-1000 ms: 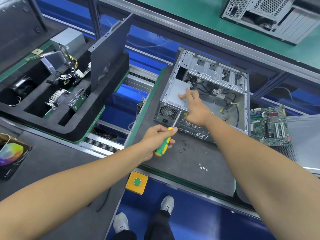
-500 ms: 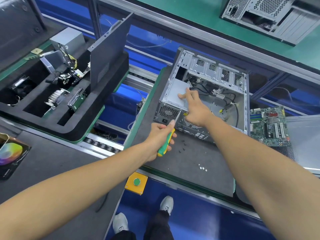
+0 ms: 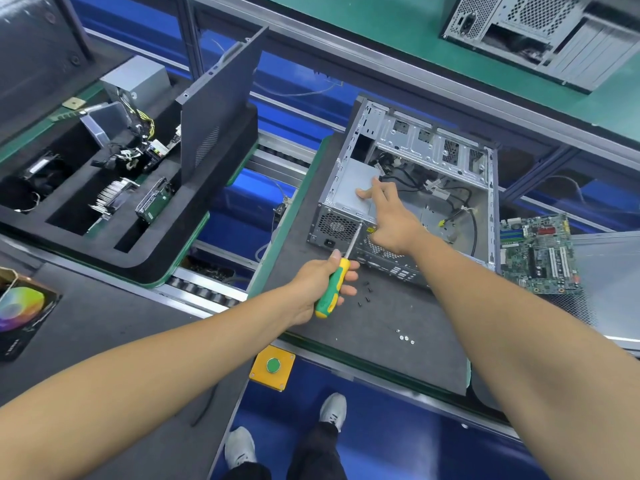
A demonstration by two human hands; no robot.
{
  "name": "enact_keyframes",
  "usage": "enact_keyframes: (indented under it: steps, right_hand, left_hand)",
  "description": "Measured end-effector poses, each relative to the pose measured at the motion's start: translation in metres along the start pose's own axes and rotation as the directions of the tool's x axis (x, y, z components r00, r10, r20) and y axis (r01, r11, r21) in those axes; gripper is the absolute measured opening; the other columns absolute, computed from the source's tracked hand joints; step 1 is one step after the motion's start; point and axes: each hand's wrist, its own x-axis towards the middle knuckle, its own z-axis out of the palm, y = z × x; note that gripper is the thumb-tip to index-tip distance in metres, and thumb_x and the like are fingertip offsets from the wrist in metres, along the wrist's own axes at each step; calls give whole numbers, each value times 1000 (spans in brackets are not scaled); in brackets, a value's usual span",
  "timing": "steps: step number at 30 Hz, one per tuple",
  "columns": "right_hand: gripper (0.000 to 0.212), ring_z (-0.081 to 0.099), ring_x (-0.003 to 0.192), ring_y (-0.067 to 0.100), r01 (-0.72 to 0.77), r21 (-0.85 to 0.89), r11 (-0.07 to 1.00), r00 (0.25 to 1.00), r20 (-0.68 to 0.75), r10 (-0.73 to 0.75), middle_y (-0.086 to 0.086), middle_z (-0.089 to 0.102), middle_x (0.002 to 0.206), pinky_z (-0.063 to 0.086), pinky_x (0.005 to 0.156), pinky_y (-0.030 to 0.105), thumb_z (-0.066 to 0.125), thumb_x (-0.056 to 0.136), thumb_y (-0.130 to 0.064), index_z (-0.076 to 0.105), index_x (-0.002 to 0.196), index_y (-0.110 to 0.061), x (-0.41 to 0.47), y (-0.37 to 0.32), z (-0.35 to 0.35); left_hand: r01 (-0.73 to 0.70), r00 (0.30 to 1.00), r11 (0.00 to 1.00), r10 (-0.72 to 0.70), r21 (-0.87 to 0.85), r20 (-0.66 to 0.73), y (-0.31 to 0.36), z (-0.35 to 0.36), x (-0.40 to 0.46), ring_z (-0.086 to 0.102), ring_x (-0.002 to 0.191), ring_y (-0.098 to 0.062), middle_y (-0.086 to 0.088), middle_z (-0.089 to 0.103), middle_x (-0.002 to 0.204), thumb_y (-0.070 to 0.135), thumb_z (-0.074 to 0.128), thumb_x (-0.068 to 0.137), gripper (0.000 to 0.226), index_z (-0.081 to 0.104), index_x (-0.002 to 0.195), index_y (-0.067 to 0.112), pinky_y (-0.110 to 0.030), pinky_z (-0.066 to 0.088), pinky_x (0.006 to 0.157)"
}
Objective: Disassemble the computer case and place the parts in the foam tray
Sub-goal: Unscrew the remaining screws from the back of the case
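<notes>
Bright, even light, seemingly from overhead, leaves only soft, faint shadows. Pale glare washes the grey panel point(image 3: 616, 271) at the right edge. Wide-angle distortion bends the rails and stretches both forearms; fine detail looks slightly soft and smeared throughout.

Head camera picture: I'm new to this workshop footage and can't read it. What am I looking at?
The camera sits on a person's head and looks down at their two bare arms. The left hand grips a green and yellow screwdriver, its tip at the rear of an open computer case. The right hand rests with straight fingers on the grey power supply inside. Loose black screws and a motherboard lie beside the case. On the left, a black foam tray already holds removed parts, including a side panel standing upright.
</notes>
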Motion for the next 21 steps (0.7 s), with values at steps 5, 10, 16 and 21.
enact_keyframes:
  steps: [5,10,16,21]
  right_hand:
    - [101,47,133,29,0,-6,1000,1000,-25,0,-15,16,146,30,45,17,63,67,6,22,154,-25,1,1,2]
    - [101,51,128,29,-5,-13,1000,1000,-22,4,-16,15,147,33,43,16,64,68,6,23,155,-26,1,2,1]
    - [103,55,119,28,-1,-16,1000,1000,-18,1,-14,15,149,36,43,17,64,68,6,20,155,-28,0,0,0]
    - [99,49,130,28,-2,-16,1000,1000,-19,2,-15,14,148,36,43,17,63,68,7,25,154,-26,1,-1,0]
  left_hand:
    - [-72,995,997,75,42,-65,-4,7,1,60,56,-6,-8,61,99,37,78,89,54,41,122,17,-23,47,45]
    - [-113,988,994,110,-15,-107,-12,2,7,75,71,-14,-9,71,92,33,83,85,44,49,103,12,-25,55,52]
    - [-28,999,999,29,30,-23,-11,-1,4,73,68,-10,4,79,89,52,43,106,48,71,106,12,-24,55,52]
    - [-39,995,996,46,76,-89,-7,2,5,56,58,-12,-6,62,95,54,66,94,47,54,112,12,-25,46,45]
